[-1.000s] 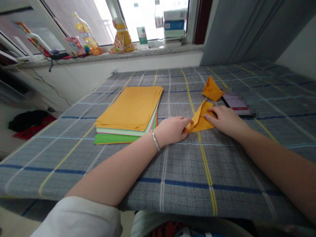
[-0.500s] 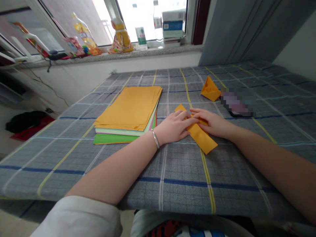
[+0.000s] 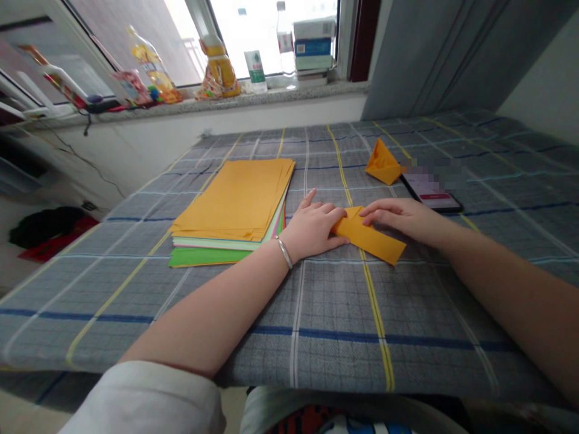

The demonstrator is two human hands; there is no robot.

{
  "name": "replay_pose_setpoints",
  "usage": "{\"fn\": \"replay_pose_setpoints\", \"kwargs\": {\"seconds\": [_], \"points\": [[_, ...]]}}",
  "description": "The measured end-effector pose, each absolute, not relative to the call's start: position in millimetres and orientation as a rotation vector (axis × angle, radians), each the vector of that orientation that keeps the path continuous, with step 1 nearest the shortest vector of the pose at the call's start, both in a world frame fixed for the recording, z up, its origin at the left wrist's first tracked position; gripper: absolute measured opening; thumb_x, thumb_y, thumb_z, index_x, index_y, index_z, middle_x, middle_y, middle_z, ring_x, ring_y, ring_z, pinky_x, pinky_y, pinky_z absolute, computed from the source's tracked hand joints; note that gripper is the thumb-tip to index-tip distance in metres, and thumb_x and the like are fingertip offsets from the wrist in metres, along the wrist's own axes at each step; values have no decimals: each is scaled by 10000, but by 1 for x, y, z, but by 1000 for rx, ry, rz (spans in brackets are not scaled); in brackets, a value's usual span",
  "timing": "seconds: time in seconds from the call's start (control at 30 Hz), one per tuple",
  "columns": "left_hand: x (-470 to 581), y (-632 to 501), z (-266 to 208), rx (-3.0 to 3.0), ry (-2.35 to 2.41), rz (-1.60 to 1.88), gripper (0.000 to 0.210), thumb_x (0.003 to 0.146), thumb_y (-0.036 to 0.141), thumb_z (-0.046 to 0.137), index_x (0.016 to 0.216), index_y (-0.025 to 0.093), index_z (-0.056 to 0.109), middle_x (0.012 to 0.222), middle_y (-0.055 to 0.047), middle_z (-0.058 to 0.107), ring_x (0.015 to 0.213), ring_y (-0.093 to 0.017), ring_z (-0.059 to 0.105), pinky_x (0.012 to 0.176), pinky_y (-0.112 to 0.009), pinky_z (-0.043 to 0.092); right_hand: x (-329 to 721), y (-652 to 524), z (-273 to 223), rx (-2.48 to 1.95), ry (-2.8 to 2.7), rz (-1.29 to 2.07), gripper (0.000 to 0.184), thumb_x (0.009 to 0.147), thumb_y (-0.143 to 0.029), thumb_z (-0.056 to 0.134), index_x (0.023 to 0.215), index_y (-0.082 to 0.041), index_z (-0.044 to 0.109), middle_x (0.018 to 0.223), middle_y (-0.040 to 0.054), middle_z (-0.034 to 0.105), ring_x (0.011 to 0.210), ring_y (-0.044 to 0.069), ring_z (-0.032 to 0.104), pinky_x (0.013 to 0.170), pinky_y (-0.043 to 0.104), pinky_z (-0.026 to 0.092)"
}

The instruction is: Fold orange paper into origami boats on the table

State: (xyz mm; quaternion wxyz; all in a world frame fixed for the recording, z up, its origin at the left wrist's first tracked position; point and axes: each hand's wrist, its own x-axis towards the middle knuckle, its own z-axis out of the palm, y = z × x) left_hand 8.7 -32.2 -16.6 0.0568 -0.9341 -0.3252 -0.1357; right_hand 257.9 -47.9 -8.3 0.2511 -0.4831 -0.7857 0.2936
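A folded strip of orange paper (image 3: pixel 377 241) lies slantwise on the checked cloth, with a pointed flap at its upper edge. My left hand (image 3: pixel 314 228), a silver bangle at its wrist, grips the strip's left end between thumb and fingers, the index finger lifted. At the upper edge, beside the flap, my right hand (image 3: pixel 402 218) has its fingers together and the fingertips closed on the paper; part of that grip is hidden. Farther back stands an orange folded-paper piece (image 3: pixel 383 164) with a peaked shape.
To the left lies a stack of coloured paper (image 3: pixel 235 196), orange on top, with white and green sheets beneath. A phone (image 3: pixel 432 191) rests behind my right hand. Bottles (image 3: pixel 151 63) and boxes (image 3: pixel 312 47) line the window sill above the cloth-covered surface (image 3: pixel 253 355).
The orange strip has turned, its right end swinging up and to the right. My hands have moved apart: the right one drew rightward, and the left index finger has risen.
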Motion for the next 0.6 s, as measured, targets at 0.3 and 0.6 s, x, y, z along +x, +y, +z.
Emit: {"fn": "replay_pose_setpoints", "kwargs": {"seconds": [0.3, 0.6], "points": [[18, -34, -17, -2788, -1080, -397, 381, 922, 497, 652, 1087, 156, 614, 1055, -94, 721, 1004, -250, 658, 1052, -425, 409, 263, -52, 1, -1482, -2525, 461, 219, 808, -459, 624, 810, -251, 690, 895, 47, 743, 802, 240, 668, 696, 367, 488], [16, -33, -10, -2729, -1031, -425, 172, 989, 327, 571, 970, 170, 637, 978, -60, 758, 950, -195, 714, 1230, -475, 292, 260, -42, -10, -1573, -2331, 259, 137, 829, -372, 604, 826, -259, 682, 868, 39, 745, 821, 249, 674, 727, 382, 489]]}}
